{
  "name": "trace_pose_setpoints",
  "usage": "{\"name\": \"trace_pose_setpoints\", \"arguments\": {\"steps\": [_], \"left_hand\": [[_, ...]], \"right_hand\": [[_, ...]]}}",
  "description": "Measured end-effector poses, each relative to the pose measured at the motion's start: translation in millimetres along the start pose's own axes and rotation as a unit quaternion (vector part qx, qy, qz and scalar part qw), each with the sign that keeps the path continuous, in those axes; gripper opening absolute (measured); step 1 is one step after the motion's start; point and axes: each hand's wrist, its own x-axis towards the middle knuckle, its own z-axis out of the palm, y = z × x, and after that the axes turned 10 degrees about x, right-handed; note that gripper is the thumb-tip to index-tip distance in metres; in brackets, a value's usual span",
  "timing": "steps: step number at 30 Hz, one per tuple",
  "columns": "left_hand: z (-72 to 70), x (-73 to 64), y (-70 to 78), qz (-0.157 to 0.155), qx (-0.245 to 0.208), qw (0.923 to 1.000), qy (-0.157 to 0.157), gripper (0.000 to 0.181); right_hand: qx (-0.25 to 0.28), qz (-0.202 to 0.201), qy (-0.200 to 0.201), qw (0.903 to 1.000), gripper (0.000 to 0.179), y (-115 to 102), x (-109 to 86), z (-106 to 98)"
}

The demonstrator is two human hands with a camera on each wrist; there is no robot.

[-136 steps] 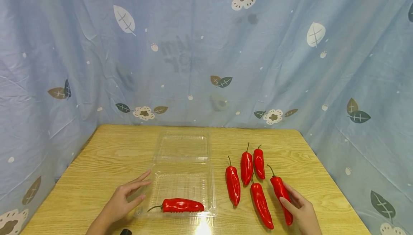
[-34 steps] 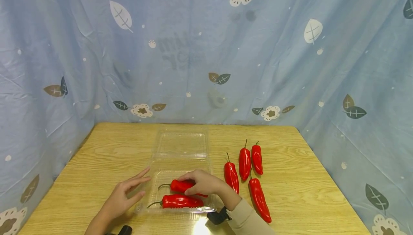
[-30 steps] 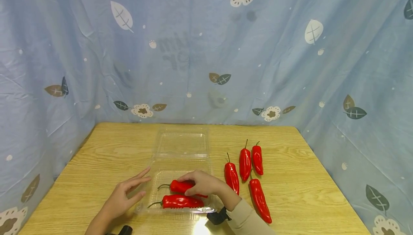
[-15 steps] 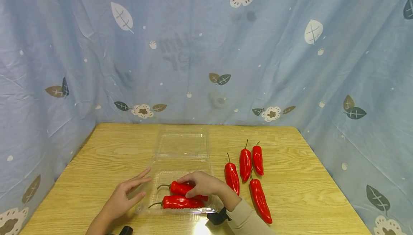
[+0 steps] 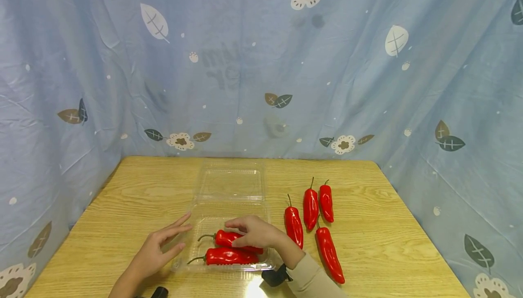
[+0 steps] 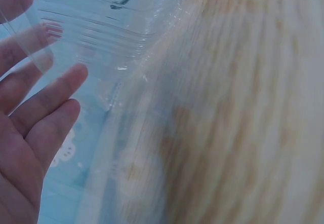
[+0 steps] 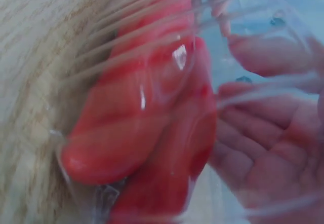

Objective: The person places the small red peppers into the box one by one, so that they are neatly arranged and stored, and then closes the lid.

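Note:
A clear plastic clamshell box (image 5: 229, 209) lies with its lid folded back. In it two red chili peppers lie side by side, stems to the left: a front pepper (image 5: 230, 256) along the near wall and a rear pepper (image 5: 224, 237) behind it. My right hand (image 5: 258, 233) is over the rear pepper, fingers spread loosely around it without gripping and covering part of its middle. The right wrist view shows that palm facing the peppers through the clear wall. At the box's left side, my left hand (image 5: 154, 247) holds nothing, its fingers spread and fingertips close to the wall.
Several more red chili peppers lie on the wooden table right of the box, the closest being a long pepper (image 5: 293, 225) beside its right wall. The box lid (image 5: 233, 184) extends toward the back. A blue patterned curtain (image 5: 245, 75) encloses the table's back and sides.
My right hand has brought a pepper from the table's right side into the box behind the first one. In the last half second its fingers have loosened from it. The left hand stays put.

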Motion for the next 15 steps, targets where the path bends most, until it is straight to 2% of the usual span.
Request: {"name": "trace_pose_setpoints", "arguments": {"steps": [5,8,15], "left_hand": [[0.1,0.1,-0.1,0.010,-0.003,0.9999,0.004,0.040],[-0.6,0.3,1.5,0.006,-0.004,1.0000,0.004,0.039],[0.3,1.1,2.4,0.033,-0.003,0.9992,0.023,0.042]], "right_hand": [[0.055,-0.030,0.027,0.9977,0.050,3.4,-0.7,1.8],[0.086,-0.053,0.048,0.9937,0.049,4.0,-1.8,2.7],[0.141,-0.092,0.079,0.9825,0.049,0.9,-7.1,0.2]]}}
